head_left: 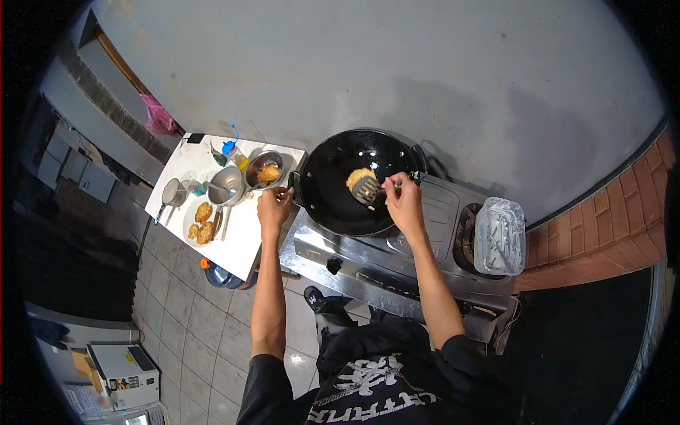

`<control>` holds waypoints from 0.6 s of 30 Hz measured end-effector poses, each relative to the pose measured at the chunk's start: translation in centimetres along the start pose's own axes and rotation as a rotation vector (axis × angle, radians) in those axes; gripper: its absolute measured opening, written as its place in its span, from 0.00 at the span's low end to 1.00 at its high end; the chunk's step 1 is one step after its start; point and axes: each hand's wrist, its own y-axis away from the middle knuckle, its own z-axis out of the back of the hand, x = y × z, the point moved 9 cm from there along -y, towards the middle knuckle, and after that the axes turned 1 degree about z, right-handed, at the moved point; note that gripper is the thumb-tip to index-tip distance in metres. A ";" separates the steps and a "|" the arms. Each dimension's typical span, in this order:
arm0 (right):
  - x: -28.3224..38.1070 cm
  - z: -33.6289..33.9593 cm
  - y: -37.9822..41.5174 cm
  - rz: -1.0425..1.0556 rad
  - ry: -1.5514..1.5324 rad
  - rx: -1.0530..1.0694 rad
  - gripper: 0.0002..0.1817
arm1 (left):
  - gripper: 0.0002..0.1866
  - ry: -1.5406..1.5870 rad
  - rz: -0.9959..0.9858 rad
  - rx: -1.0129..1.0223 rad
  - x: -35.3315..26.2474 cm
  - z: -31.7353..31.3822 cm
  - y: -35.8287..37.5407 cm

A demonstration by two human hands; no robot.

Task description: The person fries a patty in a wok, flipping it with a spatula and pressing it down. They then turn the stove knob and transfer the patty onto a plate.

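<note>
A large black wok (333,202) sits on the left part of a steel gas stove. Inside it lies a golden fried piece (360,175), with the slotted head of a metal spatula (367,189) against its lower edge. My right hand (404,202) is closed round the spatula's handle, over the wok's right side. At the wok's left handle (296,190) is my left hand (275,207), its fingers closed on or against that handle; the exact hold is hard to make out.
Left of the stove, a white table (241,251) bears a plate of fried pieces (204,225), metal bowls (225,185), a strainer (171,192) and a blue-capped bottle (232,150). A clear plastic container (500,237) rests on the right burner. A grey wall rises behind.
</note>
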 end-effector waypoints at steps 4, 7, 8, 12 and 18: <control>0.9 0.2 0.5 -0.003 -0.028 0.069 0.09 | 0.15 0.019 0.019 0.002 0.0 0.0 0.3; 2.0 1.7 1.2 -0.064 -0.078 0.103 0.08 | 0.15 0.014 0.018 0.026 0.1 -0.1 0.4; 2.2 2.3 1.3 -0.048 -0.101 0.086 0.07 | 0.15 0.014 0.023 0.024 0.2 0.0 0.4; 2.4 3.5 1.6 -0.043 -0.124 0.009 0.07 | 0.15 -0.012 -0.021 0.016 0.2 -0.1 0.2; 0.9 1.2 1.4 -0.090 -0.109 -0.047 0.10 | 0.15 -0.046 -0.031 -0.014 0.2 -0.4 -0.5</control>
